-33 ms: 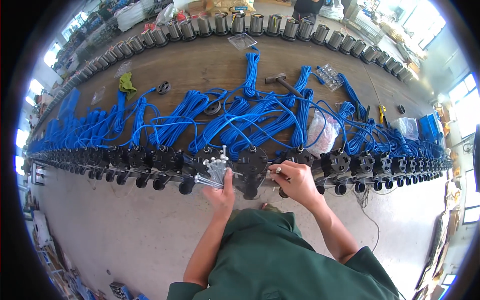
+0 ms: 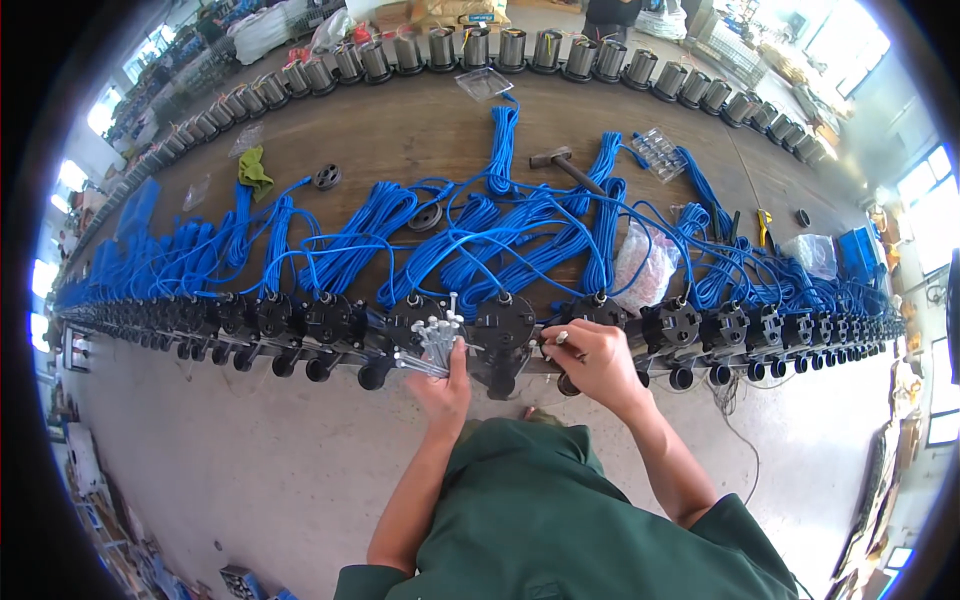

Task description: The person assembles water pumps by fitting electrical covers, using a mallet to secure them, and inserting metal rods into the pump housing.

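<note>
My left hand [image 2: 443, 390] is closed round a loose bunch of long silver bolts [image 2: 437, 345], their heads fanning up and to the left. My right hand [image 2: 600, 365] is closed in a pinch on a silver bolt [image 2: 562, 338]; another bolt end shows close to its fingertips. Between my hands stands a black round pump housing [image 2: 505, 325] with a blue cable rising from its top and a short outlet facing me. My right fingers are at this housing's right side; whether they touch it, I cannot tell.
A long row of similar black housings [image 2: 335, 318] lines the table's near edge. Behind them lie coiled blue cables [image 2: 365, 230], a hammer [image 2: 568, 168], a bag of small pale parts [image 2: 645, 265] and a green cloth [image 2: 255, 172]. Metal motor cylinders [image 2: 476, 47] stand along the far edge.
The bolts in my left hand have shifted slightly to the right. My right fingers have moved a little, tilting the bolt they hold.
</note>
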A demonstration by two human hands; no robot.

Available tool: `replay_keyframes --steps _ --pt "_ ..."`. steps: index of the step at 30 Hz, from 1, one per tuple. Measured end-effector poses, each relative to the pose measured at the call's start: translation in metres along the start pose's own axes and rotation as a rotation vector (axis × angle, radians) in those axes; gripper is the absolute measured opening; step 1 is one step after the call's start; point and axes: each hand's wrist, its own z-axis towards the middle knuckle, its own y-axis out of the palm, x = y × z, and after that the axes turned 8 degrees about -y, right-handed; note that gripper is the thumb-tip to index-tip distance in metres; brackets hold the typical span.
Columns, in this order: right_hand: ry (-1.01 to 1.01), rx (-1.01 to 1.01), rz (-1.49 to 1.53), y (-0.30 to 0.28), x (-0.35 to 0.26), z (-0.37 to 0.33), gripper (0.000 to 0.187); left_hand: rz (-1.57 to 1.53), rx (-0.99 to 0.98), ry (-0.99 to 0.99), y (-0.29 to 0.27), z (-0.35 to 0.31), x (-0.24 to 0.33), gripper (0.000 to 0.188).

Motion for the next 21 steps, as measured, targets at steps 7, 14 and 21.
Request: replay_keyframes --steps 7,14,21 --pt "0.103 0.235 0.034 -0.035 -0.001 0.033 0.014 0.257 -0.165 0.521 -0.004 0.005 -0.01 0.006" --pt "-0.009 0.211 -0.039 -0.006 0.04 0.07 0.011 0.303 -0.328 0.606 0.004 0.012 -0.016 0.035" --pt "-0.058 0.093 -0.107 0.019 0.025 0.078 0.007 0.472 -0.481 0.532 -0.028 0.01 -0.023 0.05"
